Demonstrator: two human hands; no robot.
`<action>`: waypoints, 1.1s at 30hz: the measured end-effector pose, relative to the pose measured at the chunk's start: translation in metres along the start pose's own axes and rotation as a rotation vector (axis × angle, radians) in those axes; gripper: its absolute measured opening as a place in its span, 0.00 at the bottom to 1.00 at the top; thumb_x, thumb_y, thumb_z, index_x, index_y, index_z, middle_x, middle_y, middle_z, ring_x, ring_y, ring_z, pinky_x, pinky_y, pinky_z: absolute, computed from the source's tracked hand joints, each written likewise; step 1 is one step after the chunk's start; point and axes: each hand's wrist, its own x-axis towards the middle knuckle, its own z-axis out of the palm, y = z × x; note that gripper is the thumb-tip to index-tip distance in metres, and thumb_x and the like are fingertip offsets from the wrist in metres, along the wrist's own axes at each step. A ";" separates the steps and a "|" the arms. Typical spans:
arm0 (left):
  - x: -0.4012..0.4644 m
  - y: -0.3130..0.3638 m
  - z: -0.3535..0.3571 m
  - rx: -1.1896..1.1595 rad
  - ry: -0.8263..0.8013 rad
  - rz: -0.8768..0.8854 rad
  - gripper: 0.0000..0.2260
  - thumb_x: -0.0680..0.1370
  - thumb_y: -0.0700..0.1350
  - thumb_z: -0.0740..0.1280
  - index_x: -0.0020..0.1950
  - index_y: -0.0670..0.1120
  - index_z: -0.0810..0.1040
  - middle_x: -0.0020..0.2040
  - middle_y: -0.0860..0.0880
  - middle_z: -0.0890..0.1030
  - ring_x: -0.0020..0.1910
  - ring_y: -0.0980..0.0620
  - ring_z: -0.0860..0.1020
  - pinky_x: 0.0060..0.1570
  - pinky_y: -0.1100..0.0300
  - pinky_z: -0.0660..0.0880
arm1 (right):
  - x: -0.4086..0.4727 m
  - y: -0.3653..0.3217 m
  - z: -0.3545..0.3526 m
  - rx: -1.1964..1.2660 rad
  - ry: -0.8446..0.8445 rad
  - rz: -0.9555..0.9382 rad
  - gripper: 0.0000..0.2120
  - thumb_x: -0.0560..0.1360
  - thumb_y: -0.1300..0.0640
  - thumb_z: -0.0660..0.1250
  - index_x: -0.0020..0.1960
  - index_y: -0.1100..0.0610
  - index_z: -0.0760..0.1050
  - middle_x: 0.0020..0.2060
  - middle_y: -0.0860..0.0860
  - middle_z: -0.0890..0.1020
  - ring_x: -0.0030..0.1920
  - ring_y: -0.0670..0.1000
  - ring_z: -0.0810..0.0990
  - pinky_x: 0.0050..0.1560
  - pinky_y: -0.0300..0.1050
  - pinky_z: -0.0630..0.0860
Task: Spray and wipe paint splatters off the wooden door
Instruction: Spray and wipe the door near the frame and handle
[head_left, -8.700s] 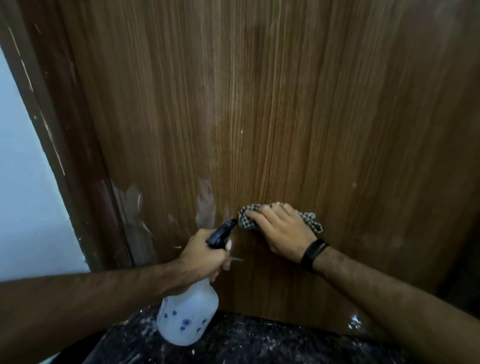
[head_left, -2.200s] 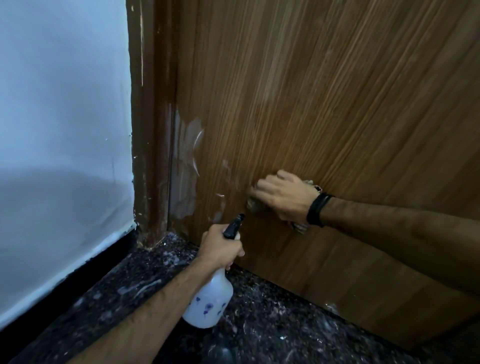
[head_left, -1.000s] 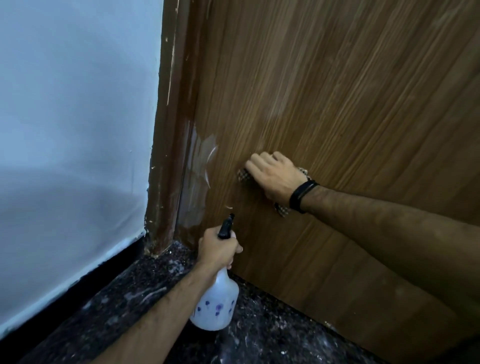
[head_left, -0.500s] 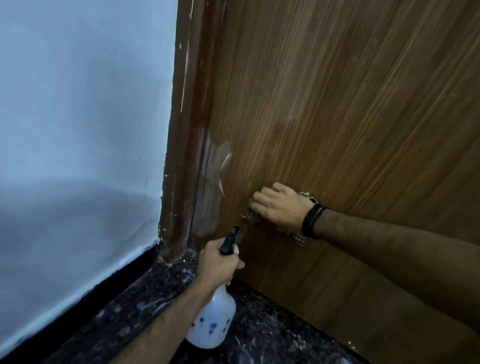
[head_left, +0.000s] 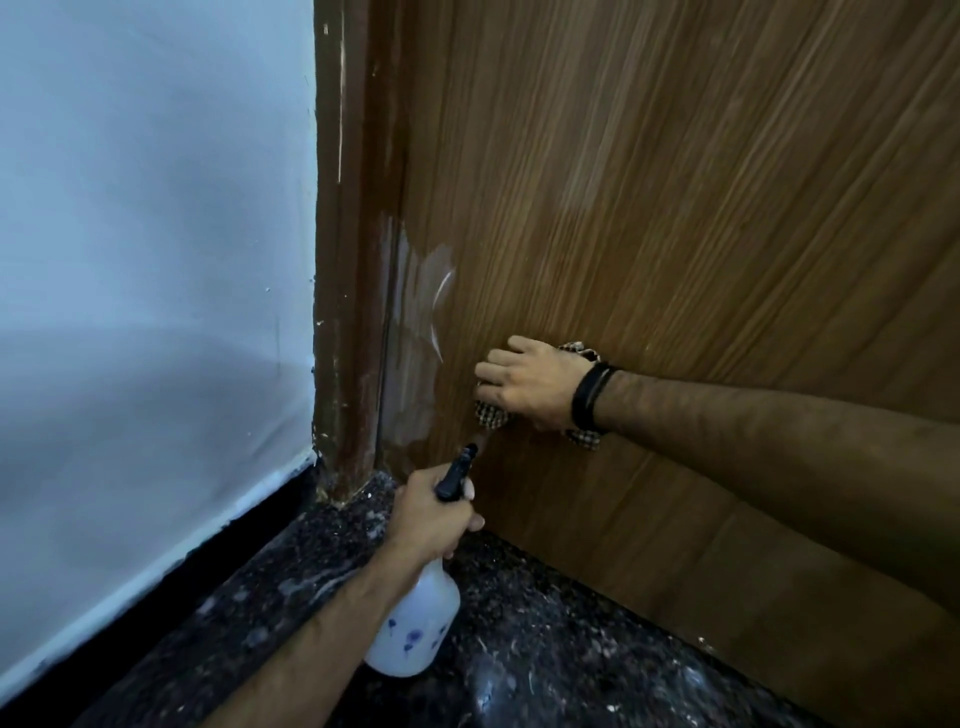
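Observation:
The wooden door (head_left: 649, 182) fills the right of the view. A whitish paint smear (head_left: 415, 332) lies low on it, by the frame. My right hand (head_left: 530, 382) presses a checked cloth (head_left: 491, 413) flat against the door, just right of the smear; most of the cloth is hidden under the hand. My left hand (head_left: 431, 514) grips the neck of a white spray bottle (head_left: 415, 629) with blue flowers. Its black nozzle (head_left: 457, 470) points up at the door just below the cloth.
A dark brown door frame (head_left: 348, 312) with white paint streaks stands left of the door. A pale blue wall (head_left: 145, 260) with a black skirting (head_left: 156, 587) runs further left. The floor (head_left: 519, 649) is dark speckled stone with paint flecks.
Over the last second my right hand slid the cloth down the door beside the smear. My left hand kept its grip on the bottle below it. The view shifted slightly.

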 end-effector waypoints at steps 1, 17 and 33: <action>0.000 0.000 -0.001 -0.003 -0.001 0.003 0.10 0.71 0.31 0.69 0.40 0.46 0.76 0.27 0.49 0.74 0.22 0.51 0.70 0.29 0.58 0.69 | 0.001 0.001 -0.003 -0.005 0.008 0.025 0.28 0.77 0.52 0.66 0.75 0.54 0.64 0.71 0.54 0.67 0.68 0.55 0.67 0.65 0.52 0.64; -0.002 -0.011 -0.009 0.135 -0.008 -0.034 0.08 0.75 0.35 0.67 0.37 0.44 0.76 0.22 0.53 0.76 0.19 0.52 0.72 0.27 0.59 0.70 | 0.011 -0.014 0.023 0.013 0.131 -0.066 0.22 0.79 0.56 0.61 0.72 0.55 0.69 0.65 0.54 0.71 0.61 0.56 0.72 0.59 0.51 0.69; 0.003 -0.016 -0.024 0.011 0.032 -0.106 0.11 0.73 0.30 0.64 0.38 0.45 0.76 0.28 0.47 0.79 0.21 0.51 0.70 0.28 0.57 0.67 | 0.032 -0.043 0.034 0.052 -0.118 -0.218 0.19 0.80 0.55 0.60 0.71 0.54 0.69 0.69 0.54 0.68 0.66 0.56 0.67 0.63 0.52 0.67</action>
